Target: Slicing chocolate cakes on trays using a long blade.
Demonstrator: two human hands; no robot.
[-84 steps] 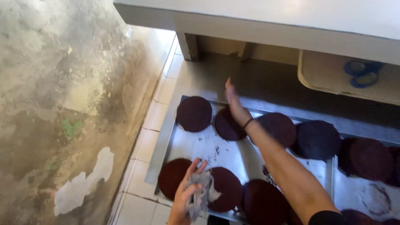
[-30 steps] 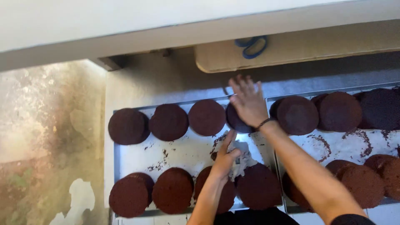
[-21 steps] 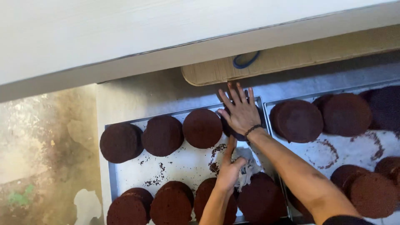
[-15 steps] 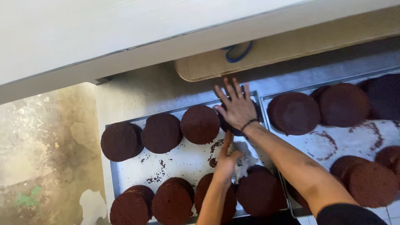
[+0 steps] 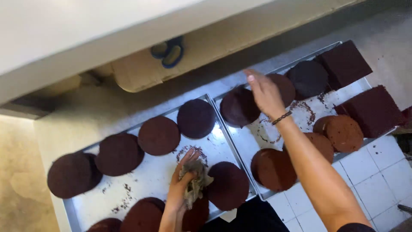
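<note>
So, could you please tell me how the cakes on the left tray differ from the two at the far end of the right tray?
The cakes on the left tray, such as one round cake, are flat discs, whereas the two block cakes on the right tray are square and stand thicker. The round ones sit in two rows; the blocks sit together at one end. All are dark brown with crumbs nearby.

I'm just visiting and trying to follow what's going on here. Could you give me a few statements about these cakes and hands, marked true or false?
1. The left hand grips a crumpled cloth. True.
2. The right hand holds a knife. False: it is bare, above a round cake.
3. Every cake is round. False: square cakes sit at the right.
4. Crumbs lie on the left tray. True.
</note>
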